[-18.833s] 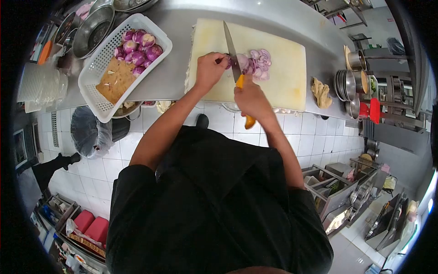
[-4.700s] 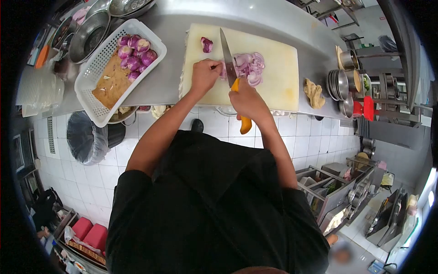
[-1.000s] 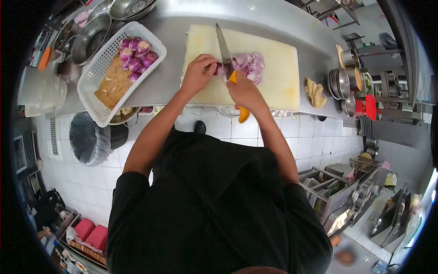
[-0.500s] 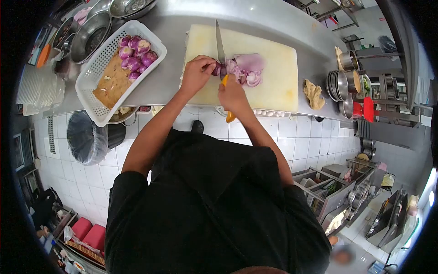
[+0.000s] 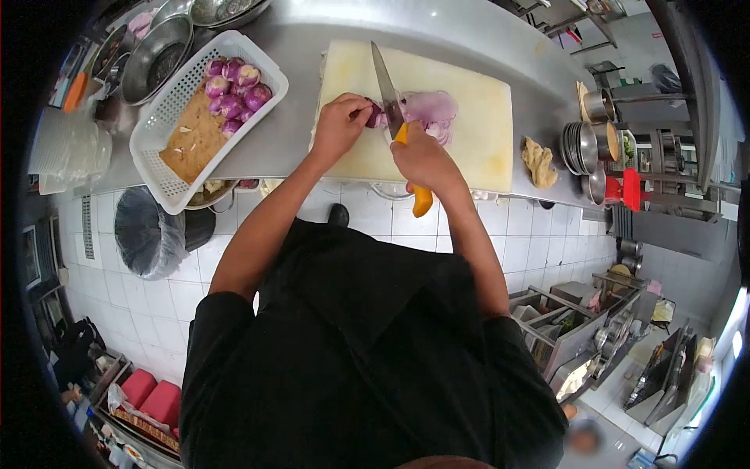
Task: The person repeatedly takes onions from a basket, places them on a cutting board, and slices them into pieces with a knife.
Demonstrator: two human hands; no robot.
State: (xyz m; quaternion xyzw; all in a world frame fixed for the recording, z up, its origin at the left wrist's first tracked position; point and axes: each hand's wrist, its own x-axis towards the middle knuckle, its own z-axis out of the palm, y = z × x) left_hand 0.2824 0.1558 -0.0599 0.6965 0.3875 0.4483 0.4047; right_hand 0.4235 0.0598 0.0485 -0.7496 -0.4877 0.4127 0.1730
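My right hand point(image 5: 424, 157) is wrapped round the yellow handle of a long kitchen knife point(image 5: 385, 82), its blade pointing away from me and slightly left. Pinched in my left hand point(image 5: 342, 125) is a piece of red onion point(image 5: 373, 115), held on the cutting board point(image 5: 480, 102) just left of the blade. Sliced onion point(image 5: 434, 109) lies in a pale purple heap right of the knife, partly hidden by my right hand and the blade. Both hands are over the near half of the whitish board.
Left of the board, a white perforated basket point(image 5: 269, 69) holds several peeled red onions point(image 5: 232, 92) and a brown sheet. Metal bowls point(image 5: 160, 59) stand behind it. A crumpled tan cloth point(image 5: 539, 162) and stacked metal bowls point(image 5: 576, 146) are at right. A lined bin point(image 5: 148, 234) stands below the counter.
My right hand and the knife have shifted right, and the blade now tilts more. The sliced heap is pushed slightly right. My left hand stays nearly in place with the onion piece.
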